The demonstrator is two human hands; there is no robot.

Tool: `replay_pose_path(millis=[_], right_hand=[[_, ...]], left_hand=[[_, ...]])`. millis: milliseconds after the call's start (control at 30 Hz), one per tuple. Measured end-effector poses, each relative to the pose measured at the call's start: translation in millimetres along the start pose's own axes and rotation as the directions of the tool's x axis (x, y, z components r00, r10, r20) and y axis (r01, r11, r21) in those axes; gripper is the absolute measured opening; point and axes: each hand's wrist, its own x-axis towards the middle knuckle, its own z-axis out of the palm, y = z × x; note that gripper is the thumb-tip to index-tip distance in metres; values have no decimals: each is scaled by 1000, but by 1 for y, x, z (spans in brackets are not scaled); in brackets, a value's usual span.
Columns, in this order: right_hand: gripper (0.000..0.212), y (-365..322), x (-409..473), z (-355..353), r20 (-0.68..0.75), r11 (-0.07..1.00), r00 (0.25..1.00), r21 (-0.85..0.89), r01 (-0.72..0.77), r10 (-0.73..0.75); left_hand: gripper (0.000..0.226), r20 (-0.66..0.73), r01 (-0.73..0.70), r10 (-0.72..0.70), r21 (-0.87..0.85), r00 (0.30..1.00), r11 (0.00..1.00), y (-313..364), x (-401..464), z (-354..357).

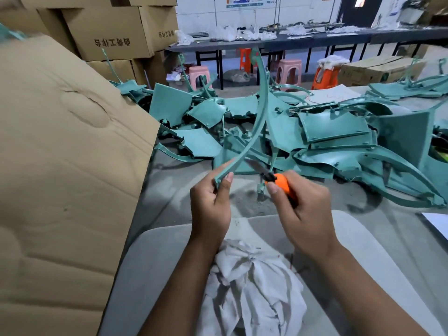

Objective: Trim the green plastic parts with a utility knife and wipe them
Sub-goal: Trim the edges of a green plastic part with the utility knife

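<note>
My left hand [210, 202] grips the near end of a long curved green plastic strip [261, 112] that arcs up and away from me. My right hand [300, 207] holds an orange-handled utility knife [281, 184]. Its dark blade [254, 166] points up-left and lies against the strip's inner edge just above my left thumb. A crumpled white rag [252, 289] rests on my lap below both hands.
A heap of green plastic parts [315, 139] covers the floor ahead. A large cardboard box [60, 166] stands close on my left, with stacked cartons [114, 32] behind it. Pink and orange stools [289, 70] and a long dark table [266, 42] stand farther back.
</note>
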Motion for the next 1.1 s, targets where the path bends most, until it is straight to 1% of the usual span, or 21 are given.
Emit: replay_pose_path(millis=[33,100,233,267,333,400,467,500,533,600,667,700,733,767,800,833,900,933,1000,1100], right_hand=[[28,-1,-1,2,33,1000,999,-16,23,-23],[28,1,-3,6,79,999,997,-45,21,-18],[32,9,-3,5,124,995,992,-96,30,-18],[32,10,-3,4,125,993,992,-115,35,-21],[31,12,-2,1,105,983,994,-180,38,-19],[31,15,0,-5,34,978,999,-210,9,-2],[34,22,5,-14,-68,977,995,-196,-88,76],[36,26,7,-18,-105,965,987,-222,-139,118],[37,31,9,-23,-137,942,978,-277,-188,155],[39,44,11,-33,-207,864,946,-394,-314,249],[41,57,11,-45,-315,753,870,-441,-489,380],[42,63,11,-52,-371,705,819,-424,-569,438],[43,66,12,-57,-415,671,774,-396,-627,478],[43,67,12,-59,-446,662,752,-375,-650,486],[42,65,11,-58,-459,686,763,-364,-629,455],[39,59,11,-54,-448,740,801,-360,-568,397],[32,41,11,-36,-354,874,900,-314,-372,255],[27,32,10,-27,-294,921,937,-278,-274,191],[20,21,7,-12,-162,964,982,-232,-132,96],[18,11,1,2,44,992,999,-128,-8,14]], left_hand=[[24,11,-19,18,34,1000,999,-2,0,-1],[25,42,-41,38,63,998,997,-3,0,-2],[21,142,-79,70,56,987,995,-1,1,-1],[20,175,-69,59,56,983,996,-1,0,-1],[18,253,-5,-2,25,967,1000,-2,-1,-1],[19,301,31,-28,-5,953,1000,-5,-1,-3],[21,330,56,-54,4,942,998,-7,0,-6],[22,348,70,-71,15,935,997,-7,0,-8],[23,374,83,-84,19,924,996,-7,0,-9],[22,429,109,-103,12,897,994,-5,1,-13],[21,449,166,-144,-10,882,986,-3,4,-21],[20,434,203,-168,-33,885,979,-2,5,-26],[19,402,223,-183,-53,897,973,-3,7,-32],[19,351,222,-190,-55,917,973,-3,8,-37],[18,289,211,-191,-39,938,977,-4,9,-40],[17,220,203,-193,-23,956,979,-5,9,-39],[17,100,181,-179,-9,979,983,-6,9,-34],[18,63,149,-150,13,987,989,-6,8,-30],[19,43,77,-81,74,996,994,-8,5,-23],[21,72,6,-14,114,997,994,-10,1,-17]])
